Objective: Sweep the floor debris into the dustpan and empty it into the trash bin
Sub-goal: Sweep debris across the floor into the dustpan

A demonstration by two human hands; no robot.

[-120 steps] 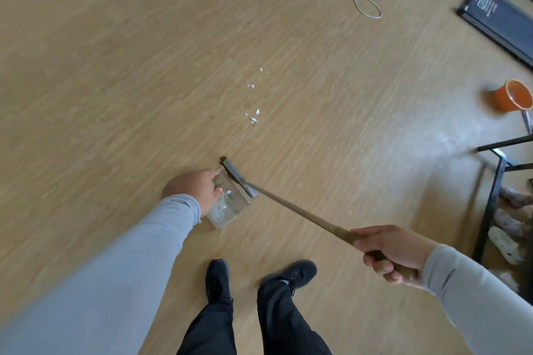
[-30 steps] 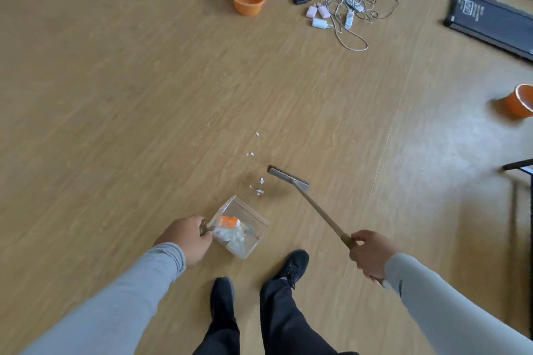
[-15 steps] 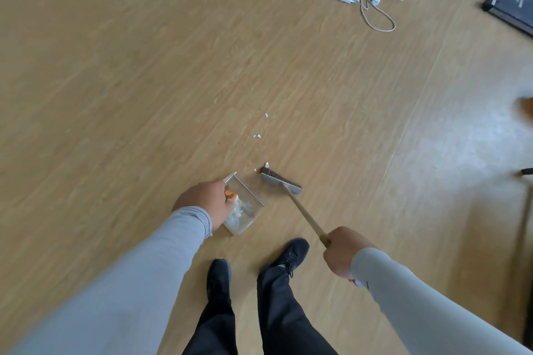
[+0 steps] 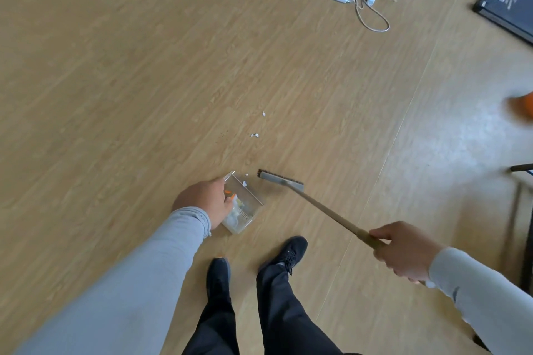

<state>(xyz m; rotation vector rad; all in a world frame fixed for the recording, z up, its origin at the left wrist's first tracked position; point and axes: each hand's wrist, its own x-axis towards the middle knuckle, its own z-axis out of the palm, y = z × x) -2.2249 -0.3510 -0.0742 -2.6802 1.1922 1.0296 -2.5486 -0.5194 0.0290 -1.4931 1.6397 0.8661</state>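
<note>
The left hand (image 4: 205, 201) grips the clear dustpan (image 4: 243, 206) by its back edge, the pan lying on the wood floor (image 4: 115, 81) at the hand's 3 o'clock with white scraps inside. At the pan's 2 o'clock the broom head (image 4: 281, 181) rests just beside its mouth. The right hand (image 4: 403, 251) is clenched round the broom handle (image 4: 331, 214). Two paper bits (image 4: 254, 135) lie at 12 o'clock, well apart from both hands
</note>
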